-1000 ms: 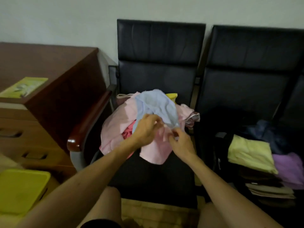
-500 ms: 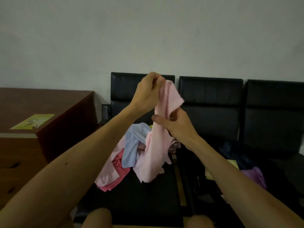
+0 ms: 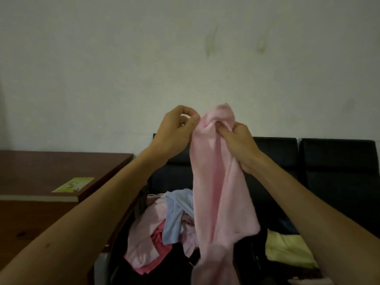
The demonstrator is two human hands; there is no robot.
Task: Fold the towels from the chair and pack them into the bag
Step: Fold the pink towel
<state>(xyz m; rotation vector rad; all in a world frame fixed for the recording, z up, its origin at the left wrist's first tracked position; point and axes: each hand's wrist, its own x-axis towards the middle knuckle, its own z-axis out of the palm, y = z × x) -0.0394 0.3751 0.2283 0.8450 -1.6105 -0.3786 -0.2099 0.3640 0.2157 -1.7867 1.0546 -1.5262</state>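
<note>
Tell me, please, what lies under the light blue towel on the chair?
Crumpled pale pink towels and a darker pink towel lie beneath the light blue towel. The held-up long pink towel hides whatever lies further right.

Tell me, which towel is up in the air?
The pale pink towel, pinched at its top by the left hand and right hand. The blue towel and the rest lie heaped on the chair.

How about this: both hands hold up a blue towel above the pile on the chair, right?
Not quite. The head view shows the left hand and right hand pinching a pink towel, not a blue one, held up above the pile on the chair.
</note>
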